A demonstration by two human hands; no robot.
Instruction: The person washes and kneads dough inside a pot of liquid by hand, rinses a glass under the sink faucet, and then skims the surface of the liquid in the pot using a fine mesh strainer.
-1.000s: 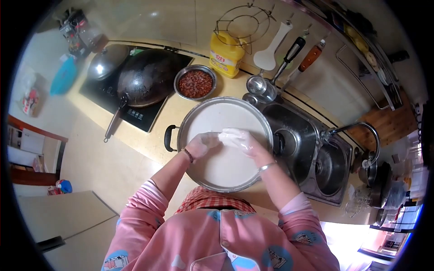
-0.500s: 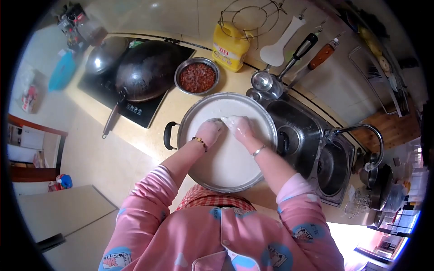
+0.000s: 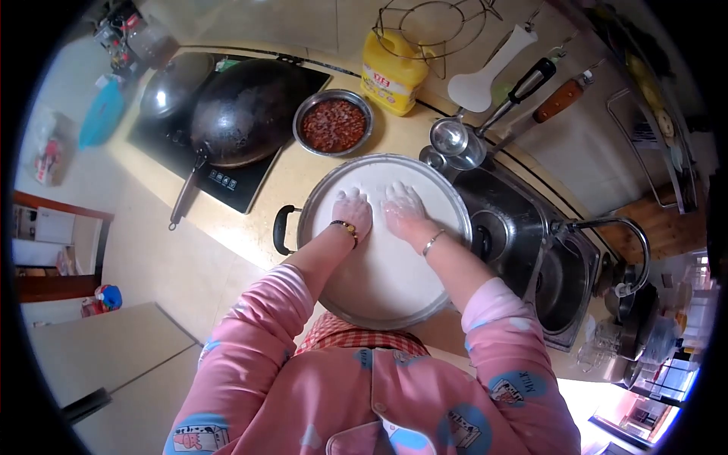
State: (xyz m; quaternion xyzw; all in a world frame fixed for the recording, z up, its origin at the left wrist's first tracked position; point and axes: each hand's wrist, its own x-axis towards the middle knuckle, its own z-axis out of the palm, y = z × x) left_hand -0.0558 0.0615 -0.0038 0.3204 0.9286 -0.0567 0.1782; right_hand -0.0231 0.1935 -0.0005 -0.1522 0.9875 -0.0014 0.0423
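A wide metal pot (image 3: 345, 315) with black handles stands at the counter's front edge, filled with a milky white liquid (image 3: 387, 280). My left hand (image 3: 353, 211) lies palm down in the upper left of the liquid, its whitened fingers pointing away from me and holding nothing visible. To its right, my right hand (image 3: 404, 210) rests palm down with fingers spread, coated in white. The hands are apart, with a narrow gap between them. Whatever is below the liquid's surface is hidden.
Behind the pot stand a metal bowl of red food (image 3: 333, 123) and a yellow jug (image 3: 393, 76). An upturned wok (image 3: 246, 114) sits on the black cooktop (image 3: 239, 186) at the left. A double sink (image 3: 557, 284) with a faucet (image 3: 637, 235) adjoins the pot's right side.
Both hands, earlier close together near the pot's middle with fingers curled inward, have moved apart and flattened, fingers now pointing away from me. The view has shifted slightly.
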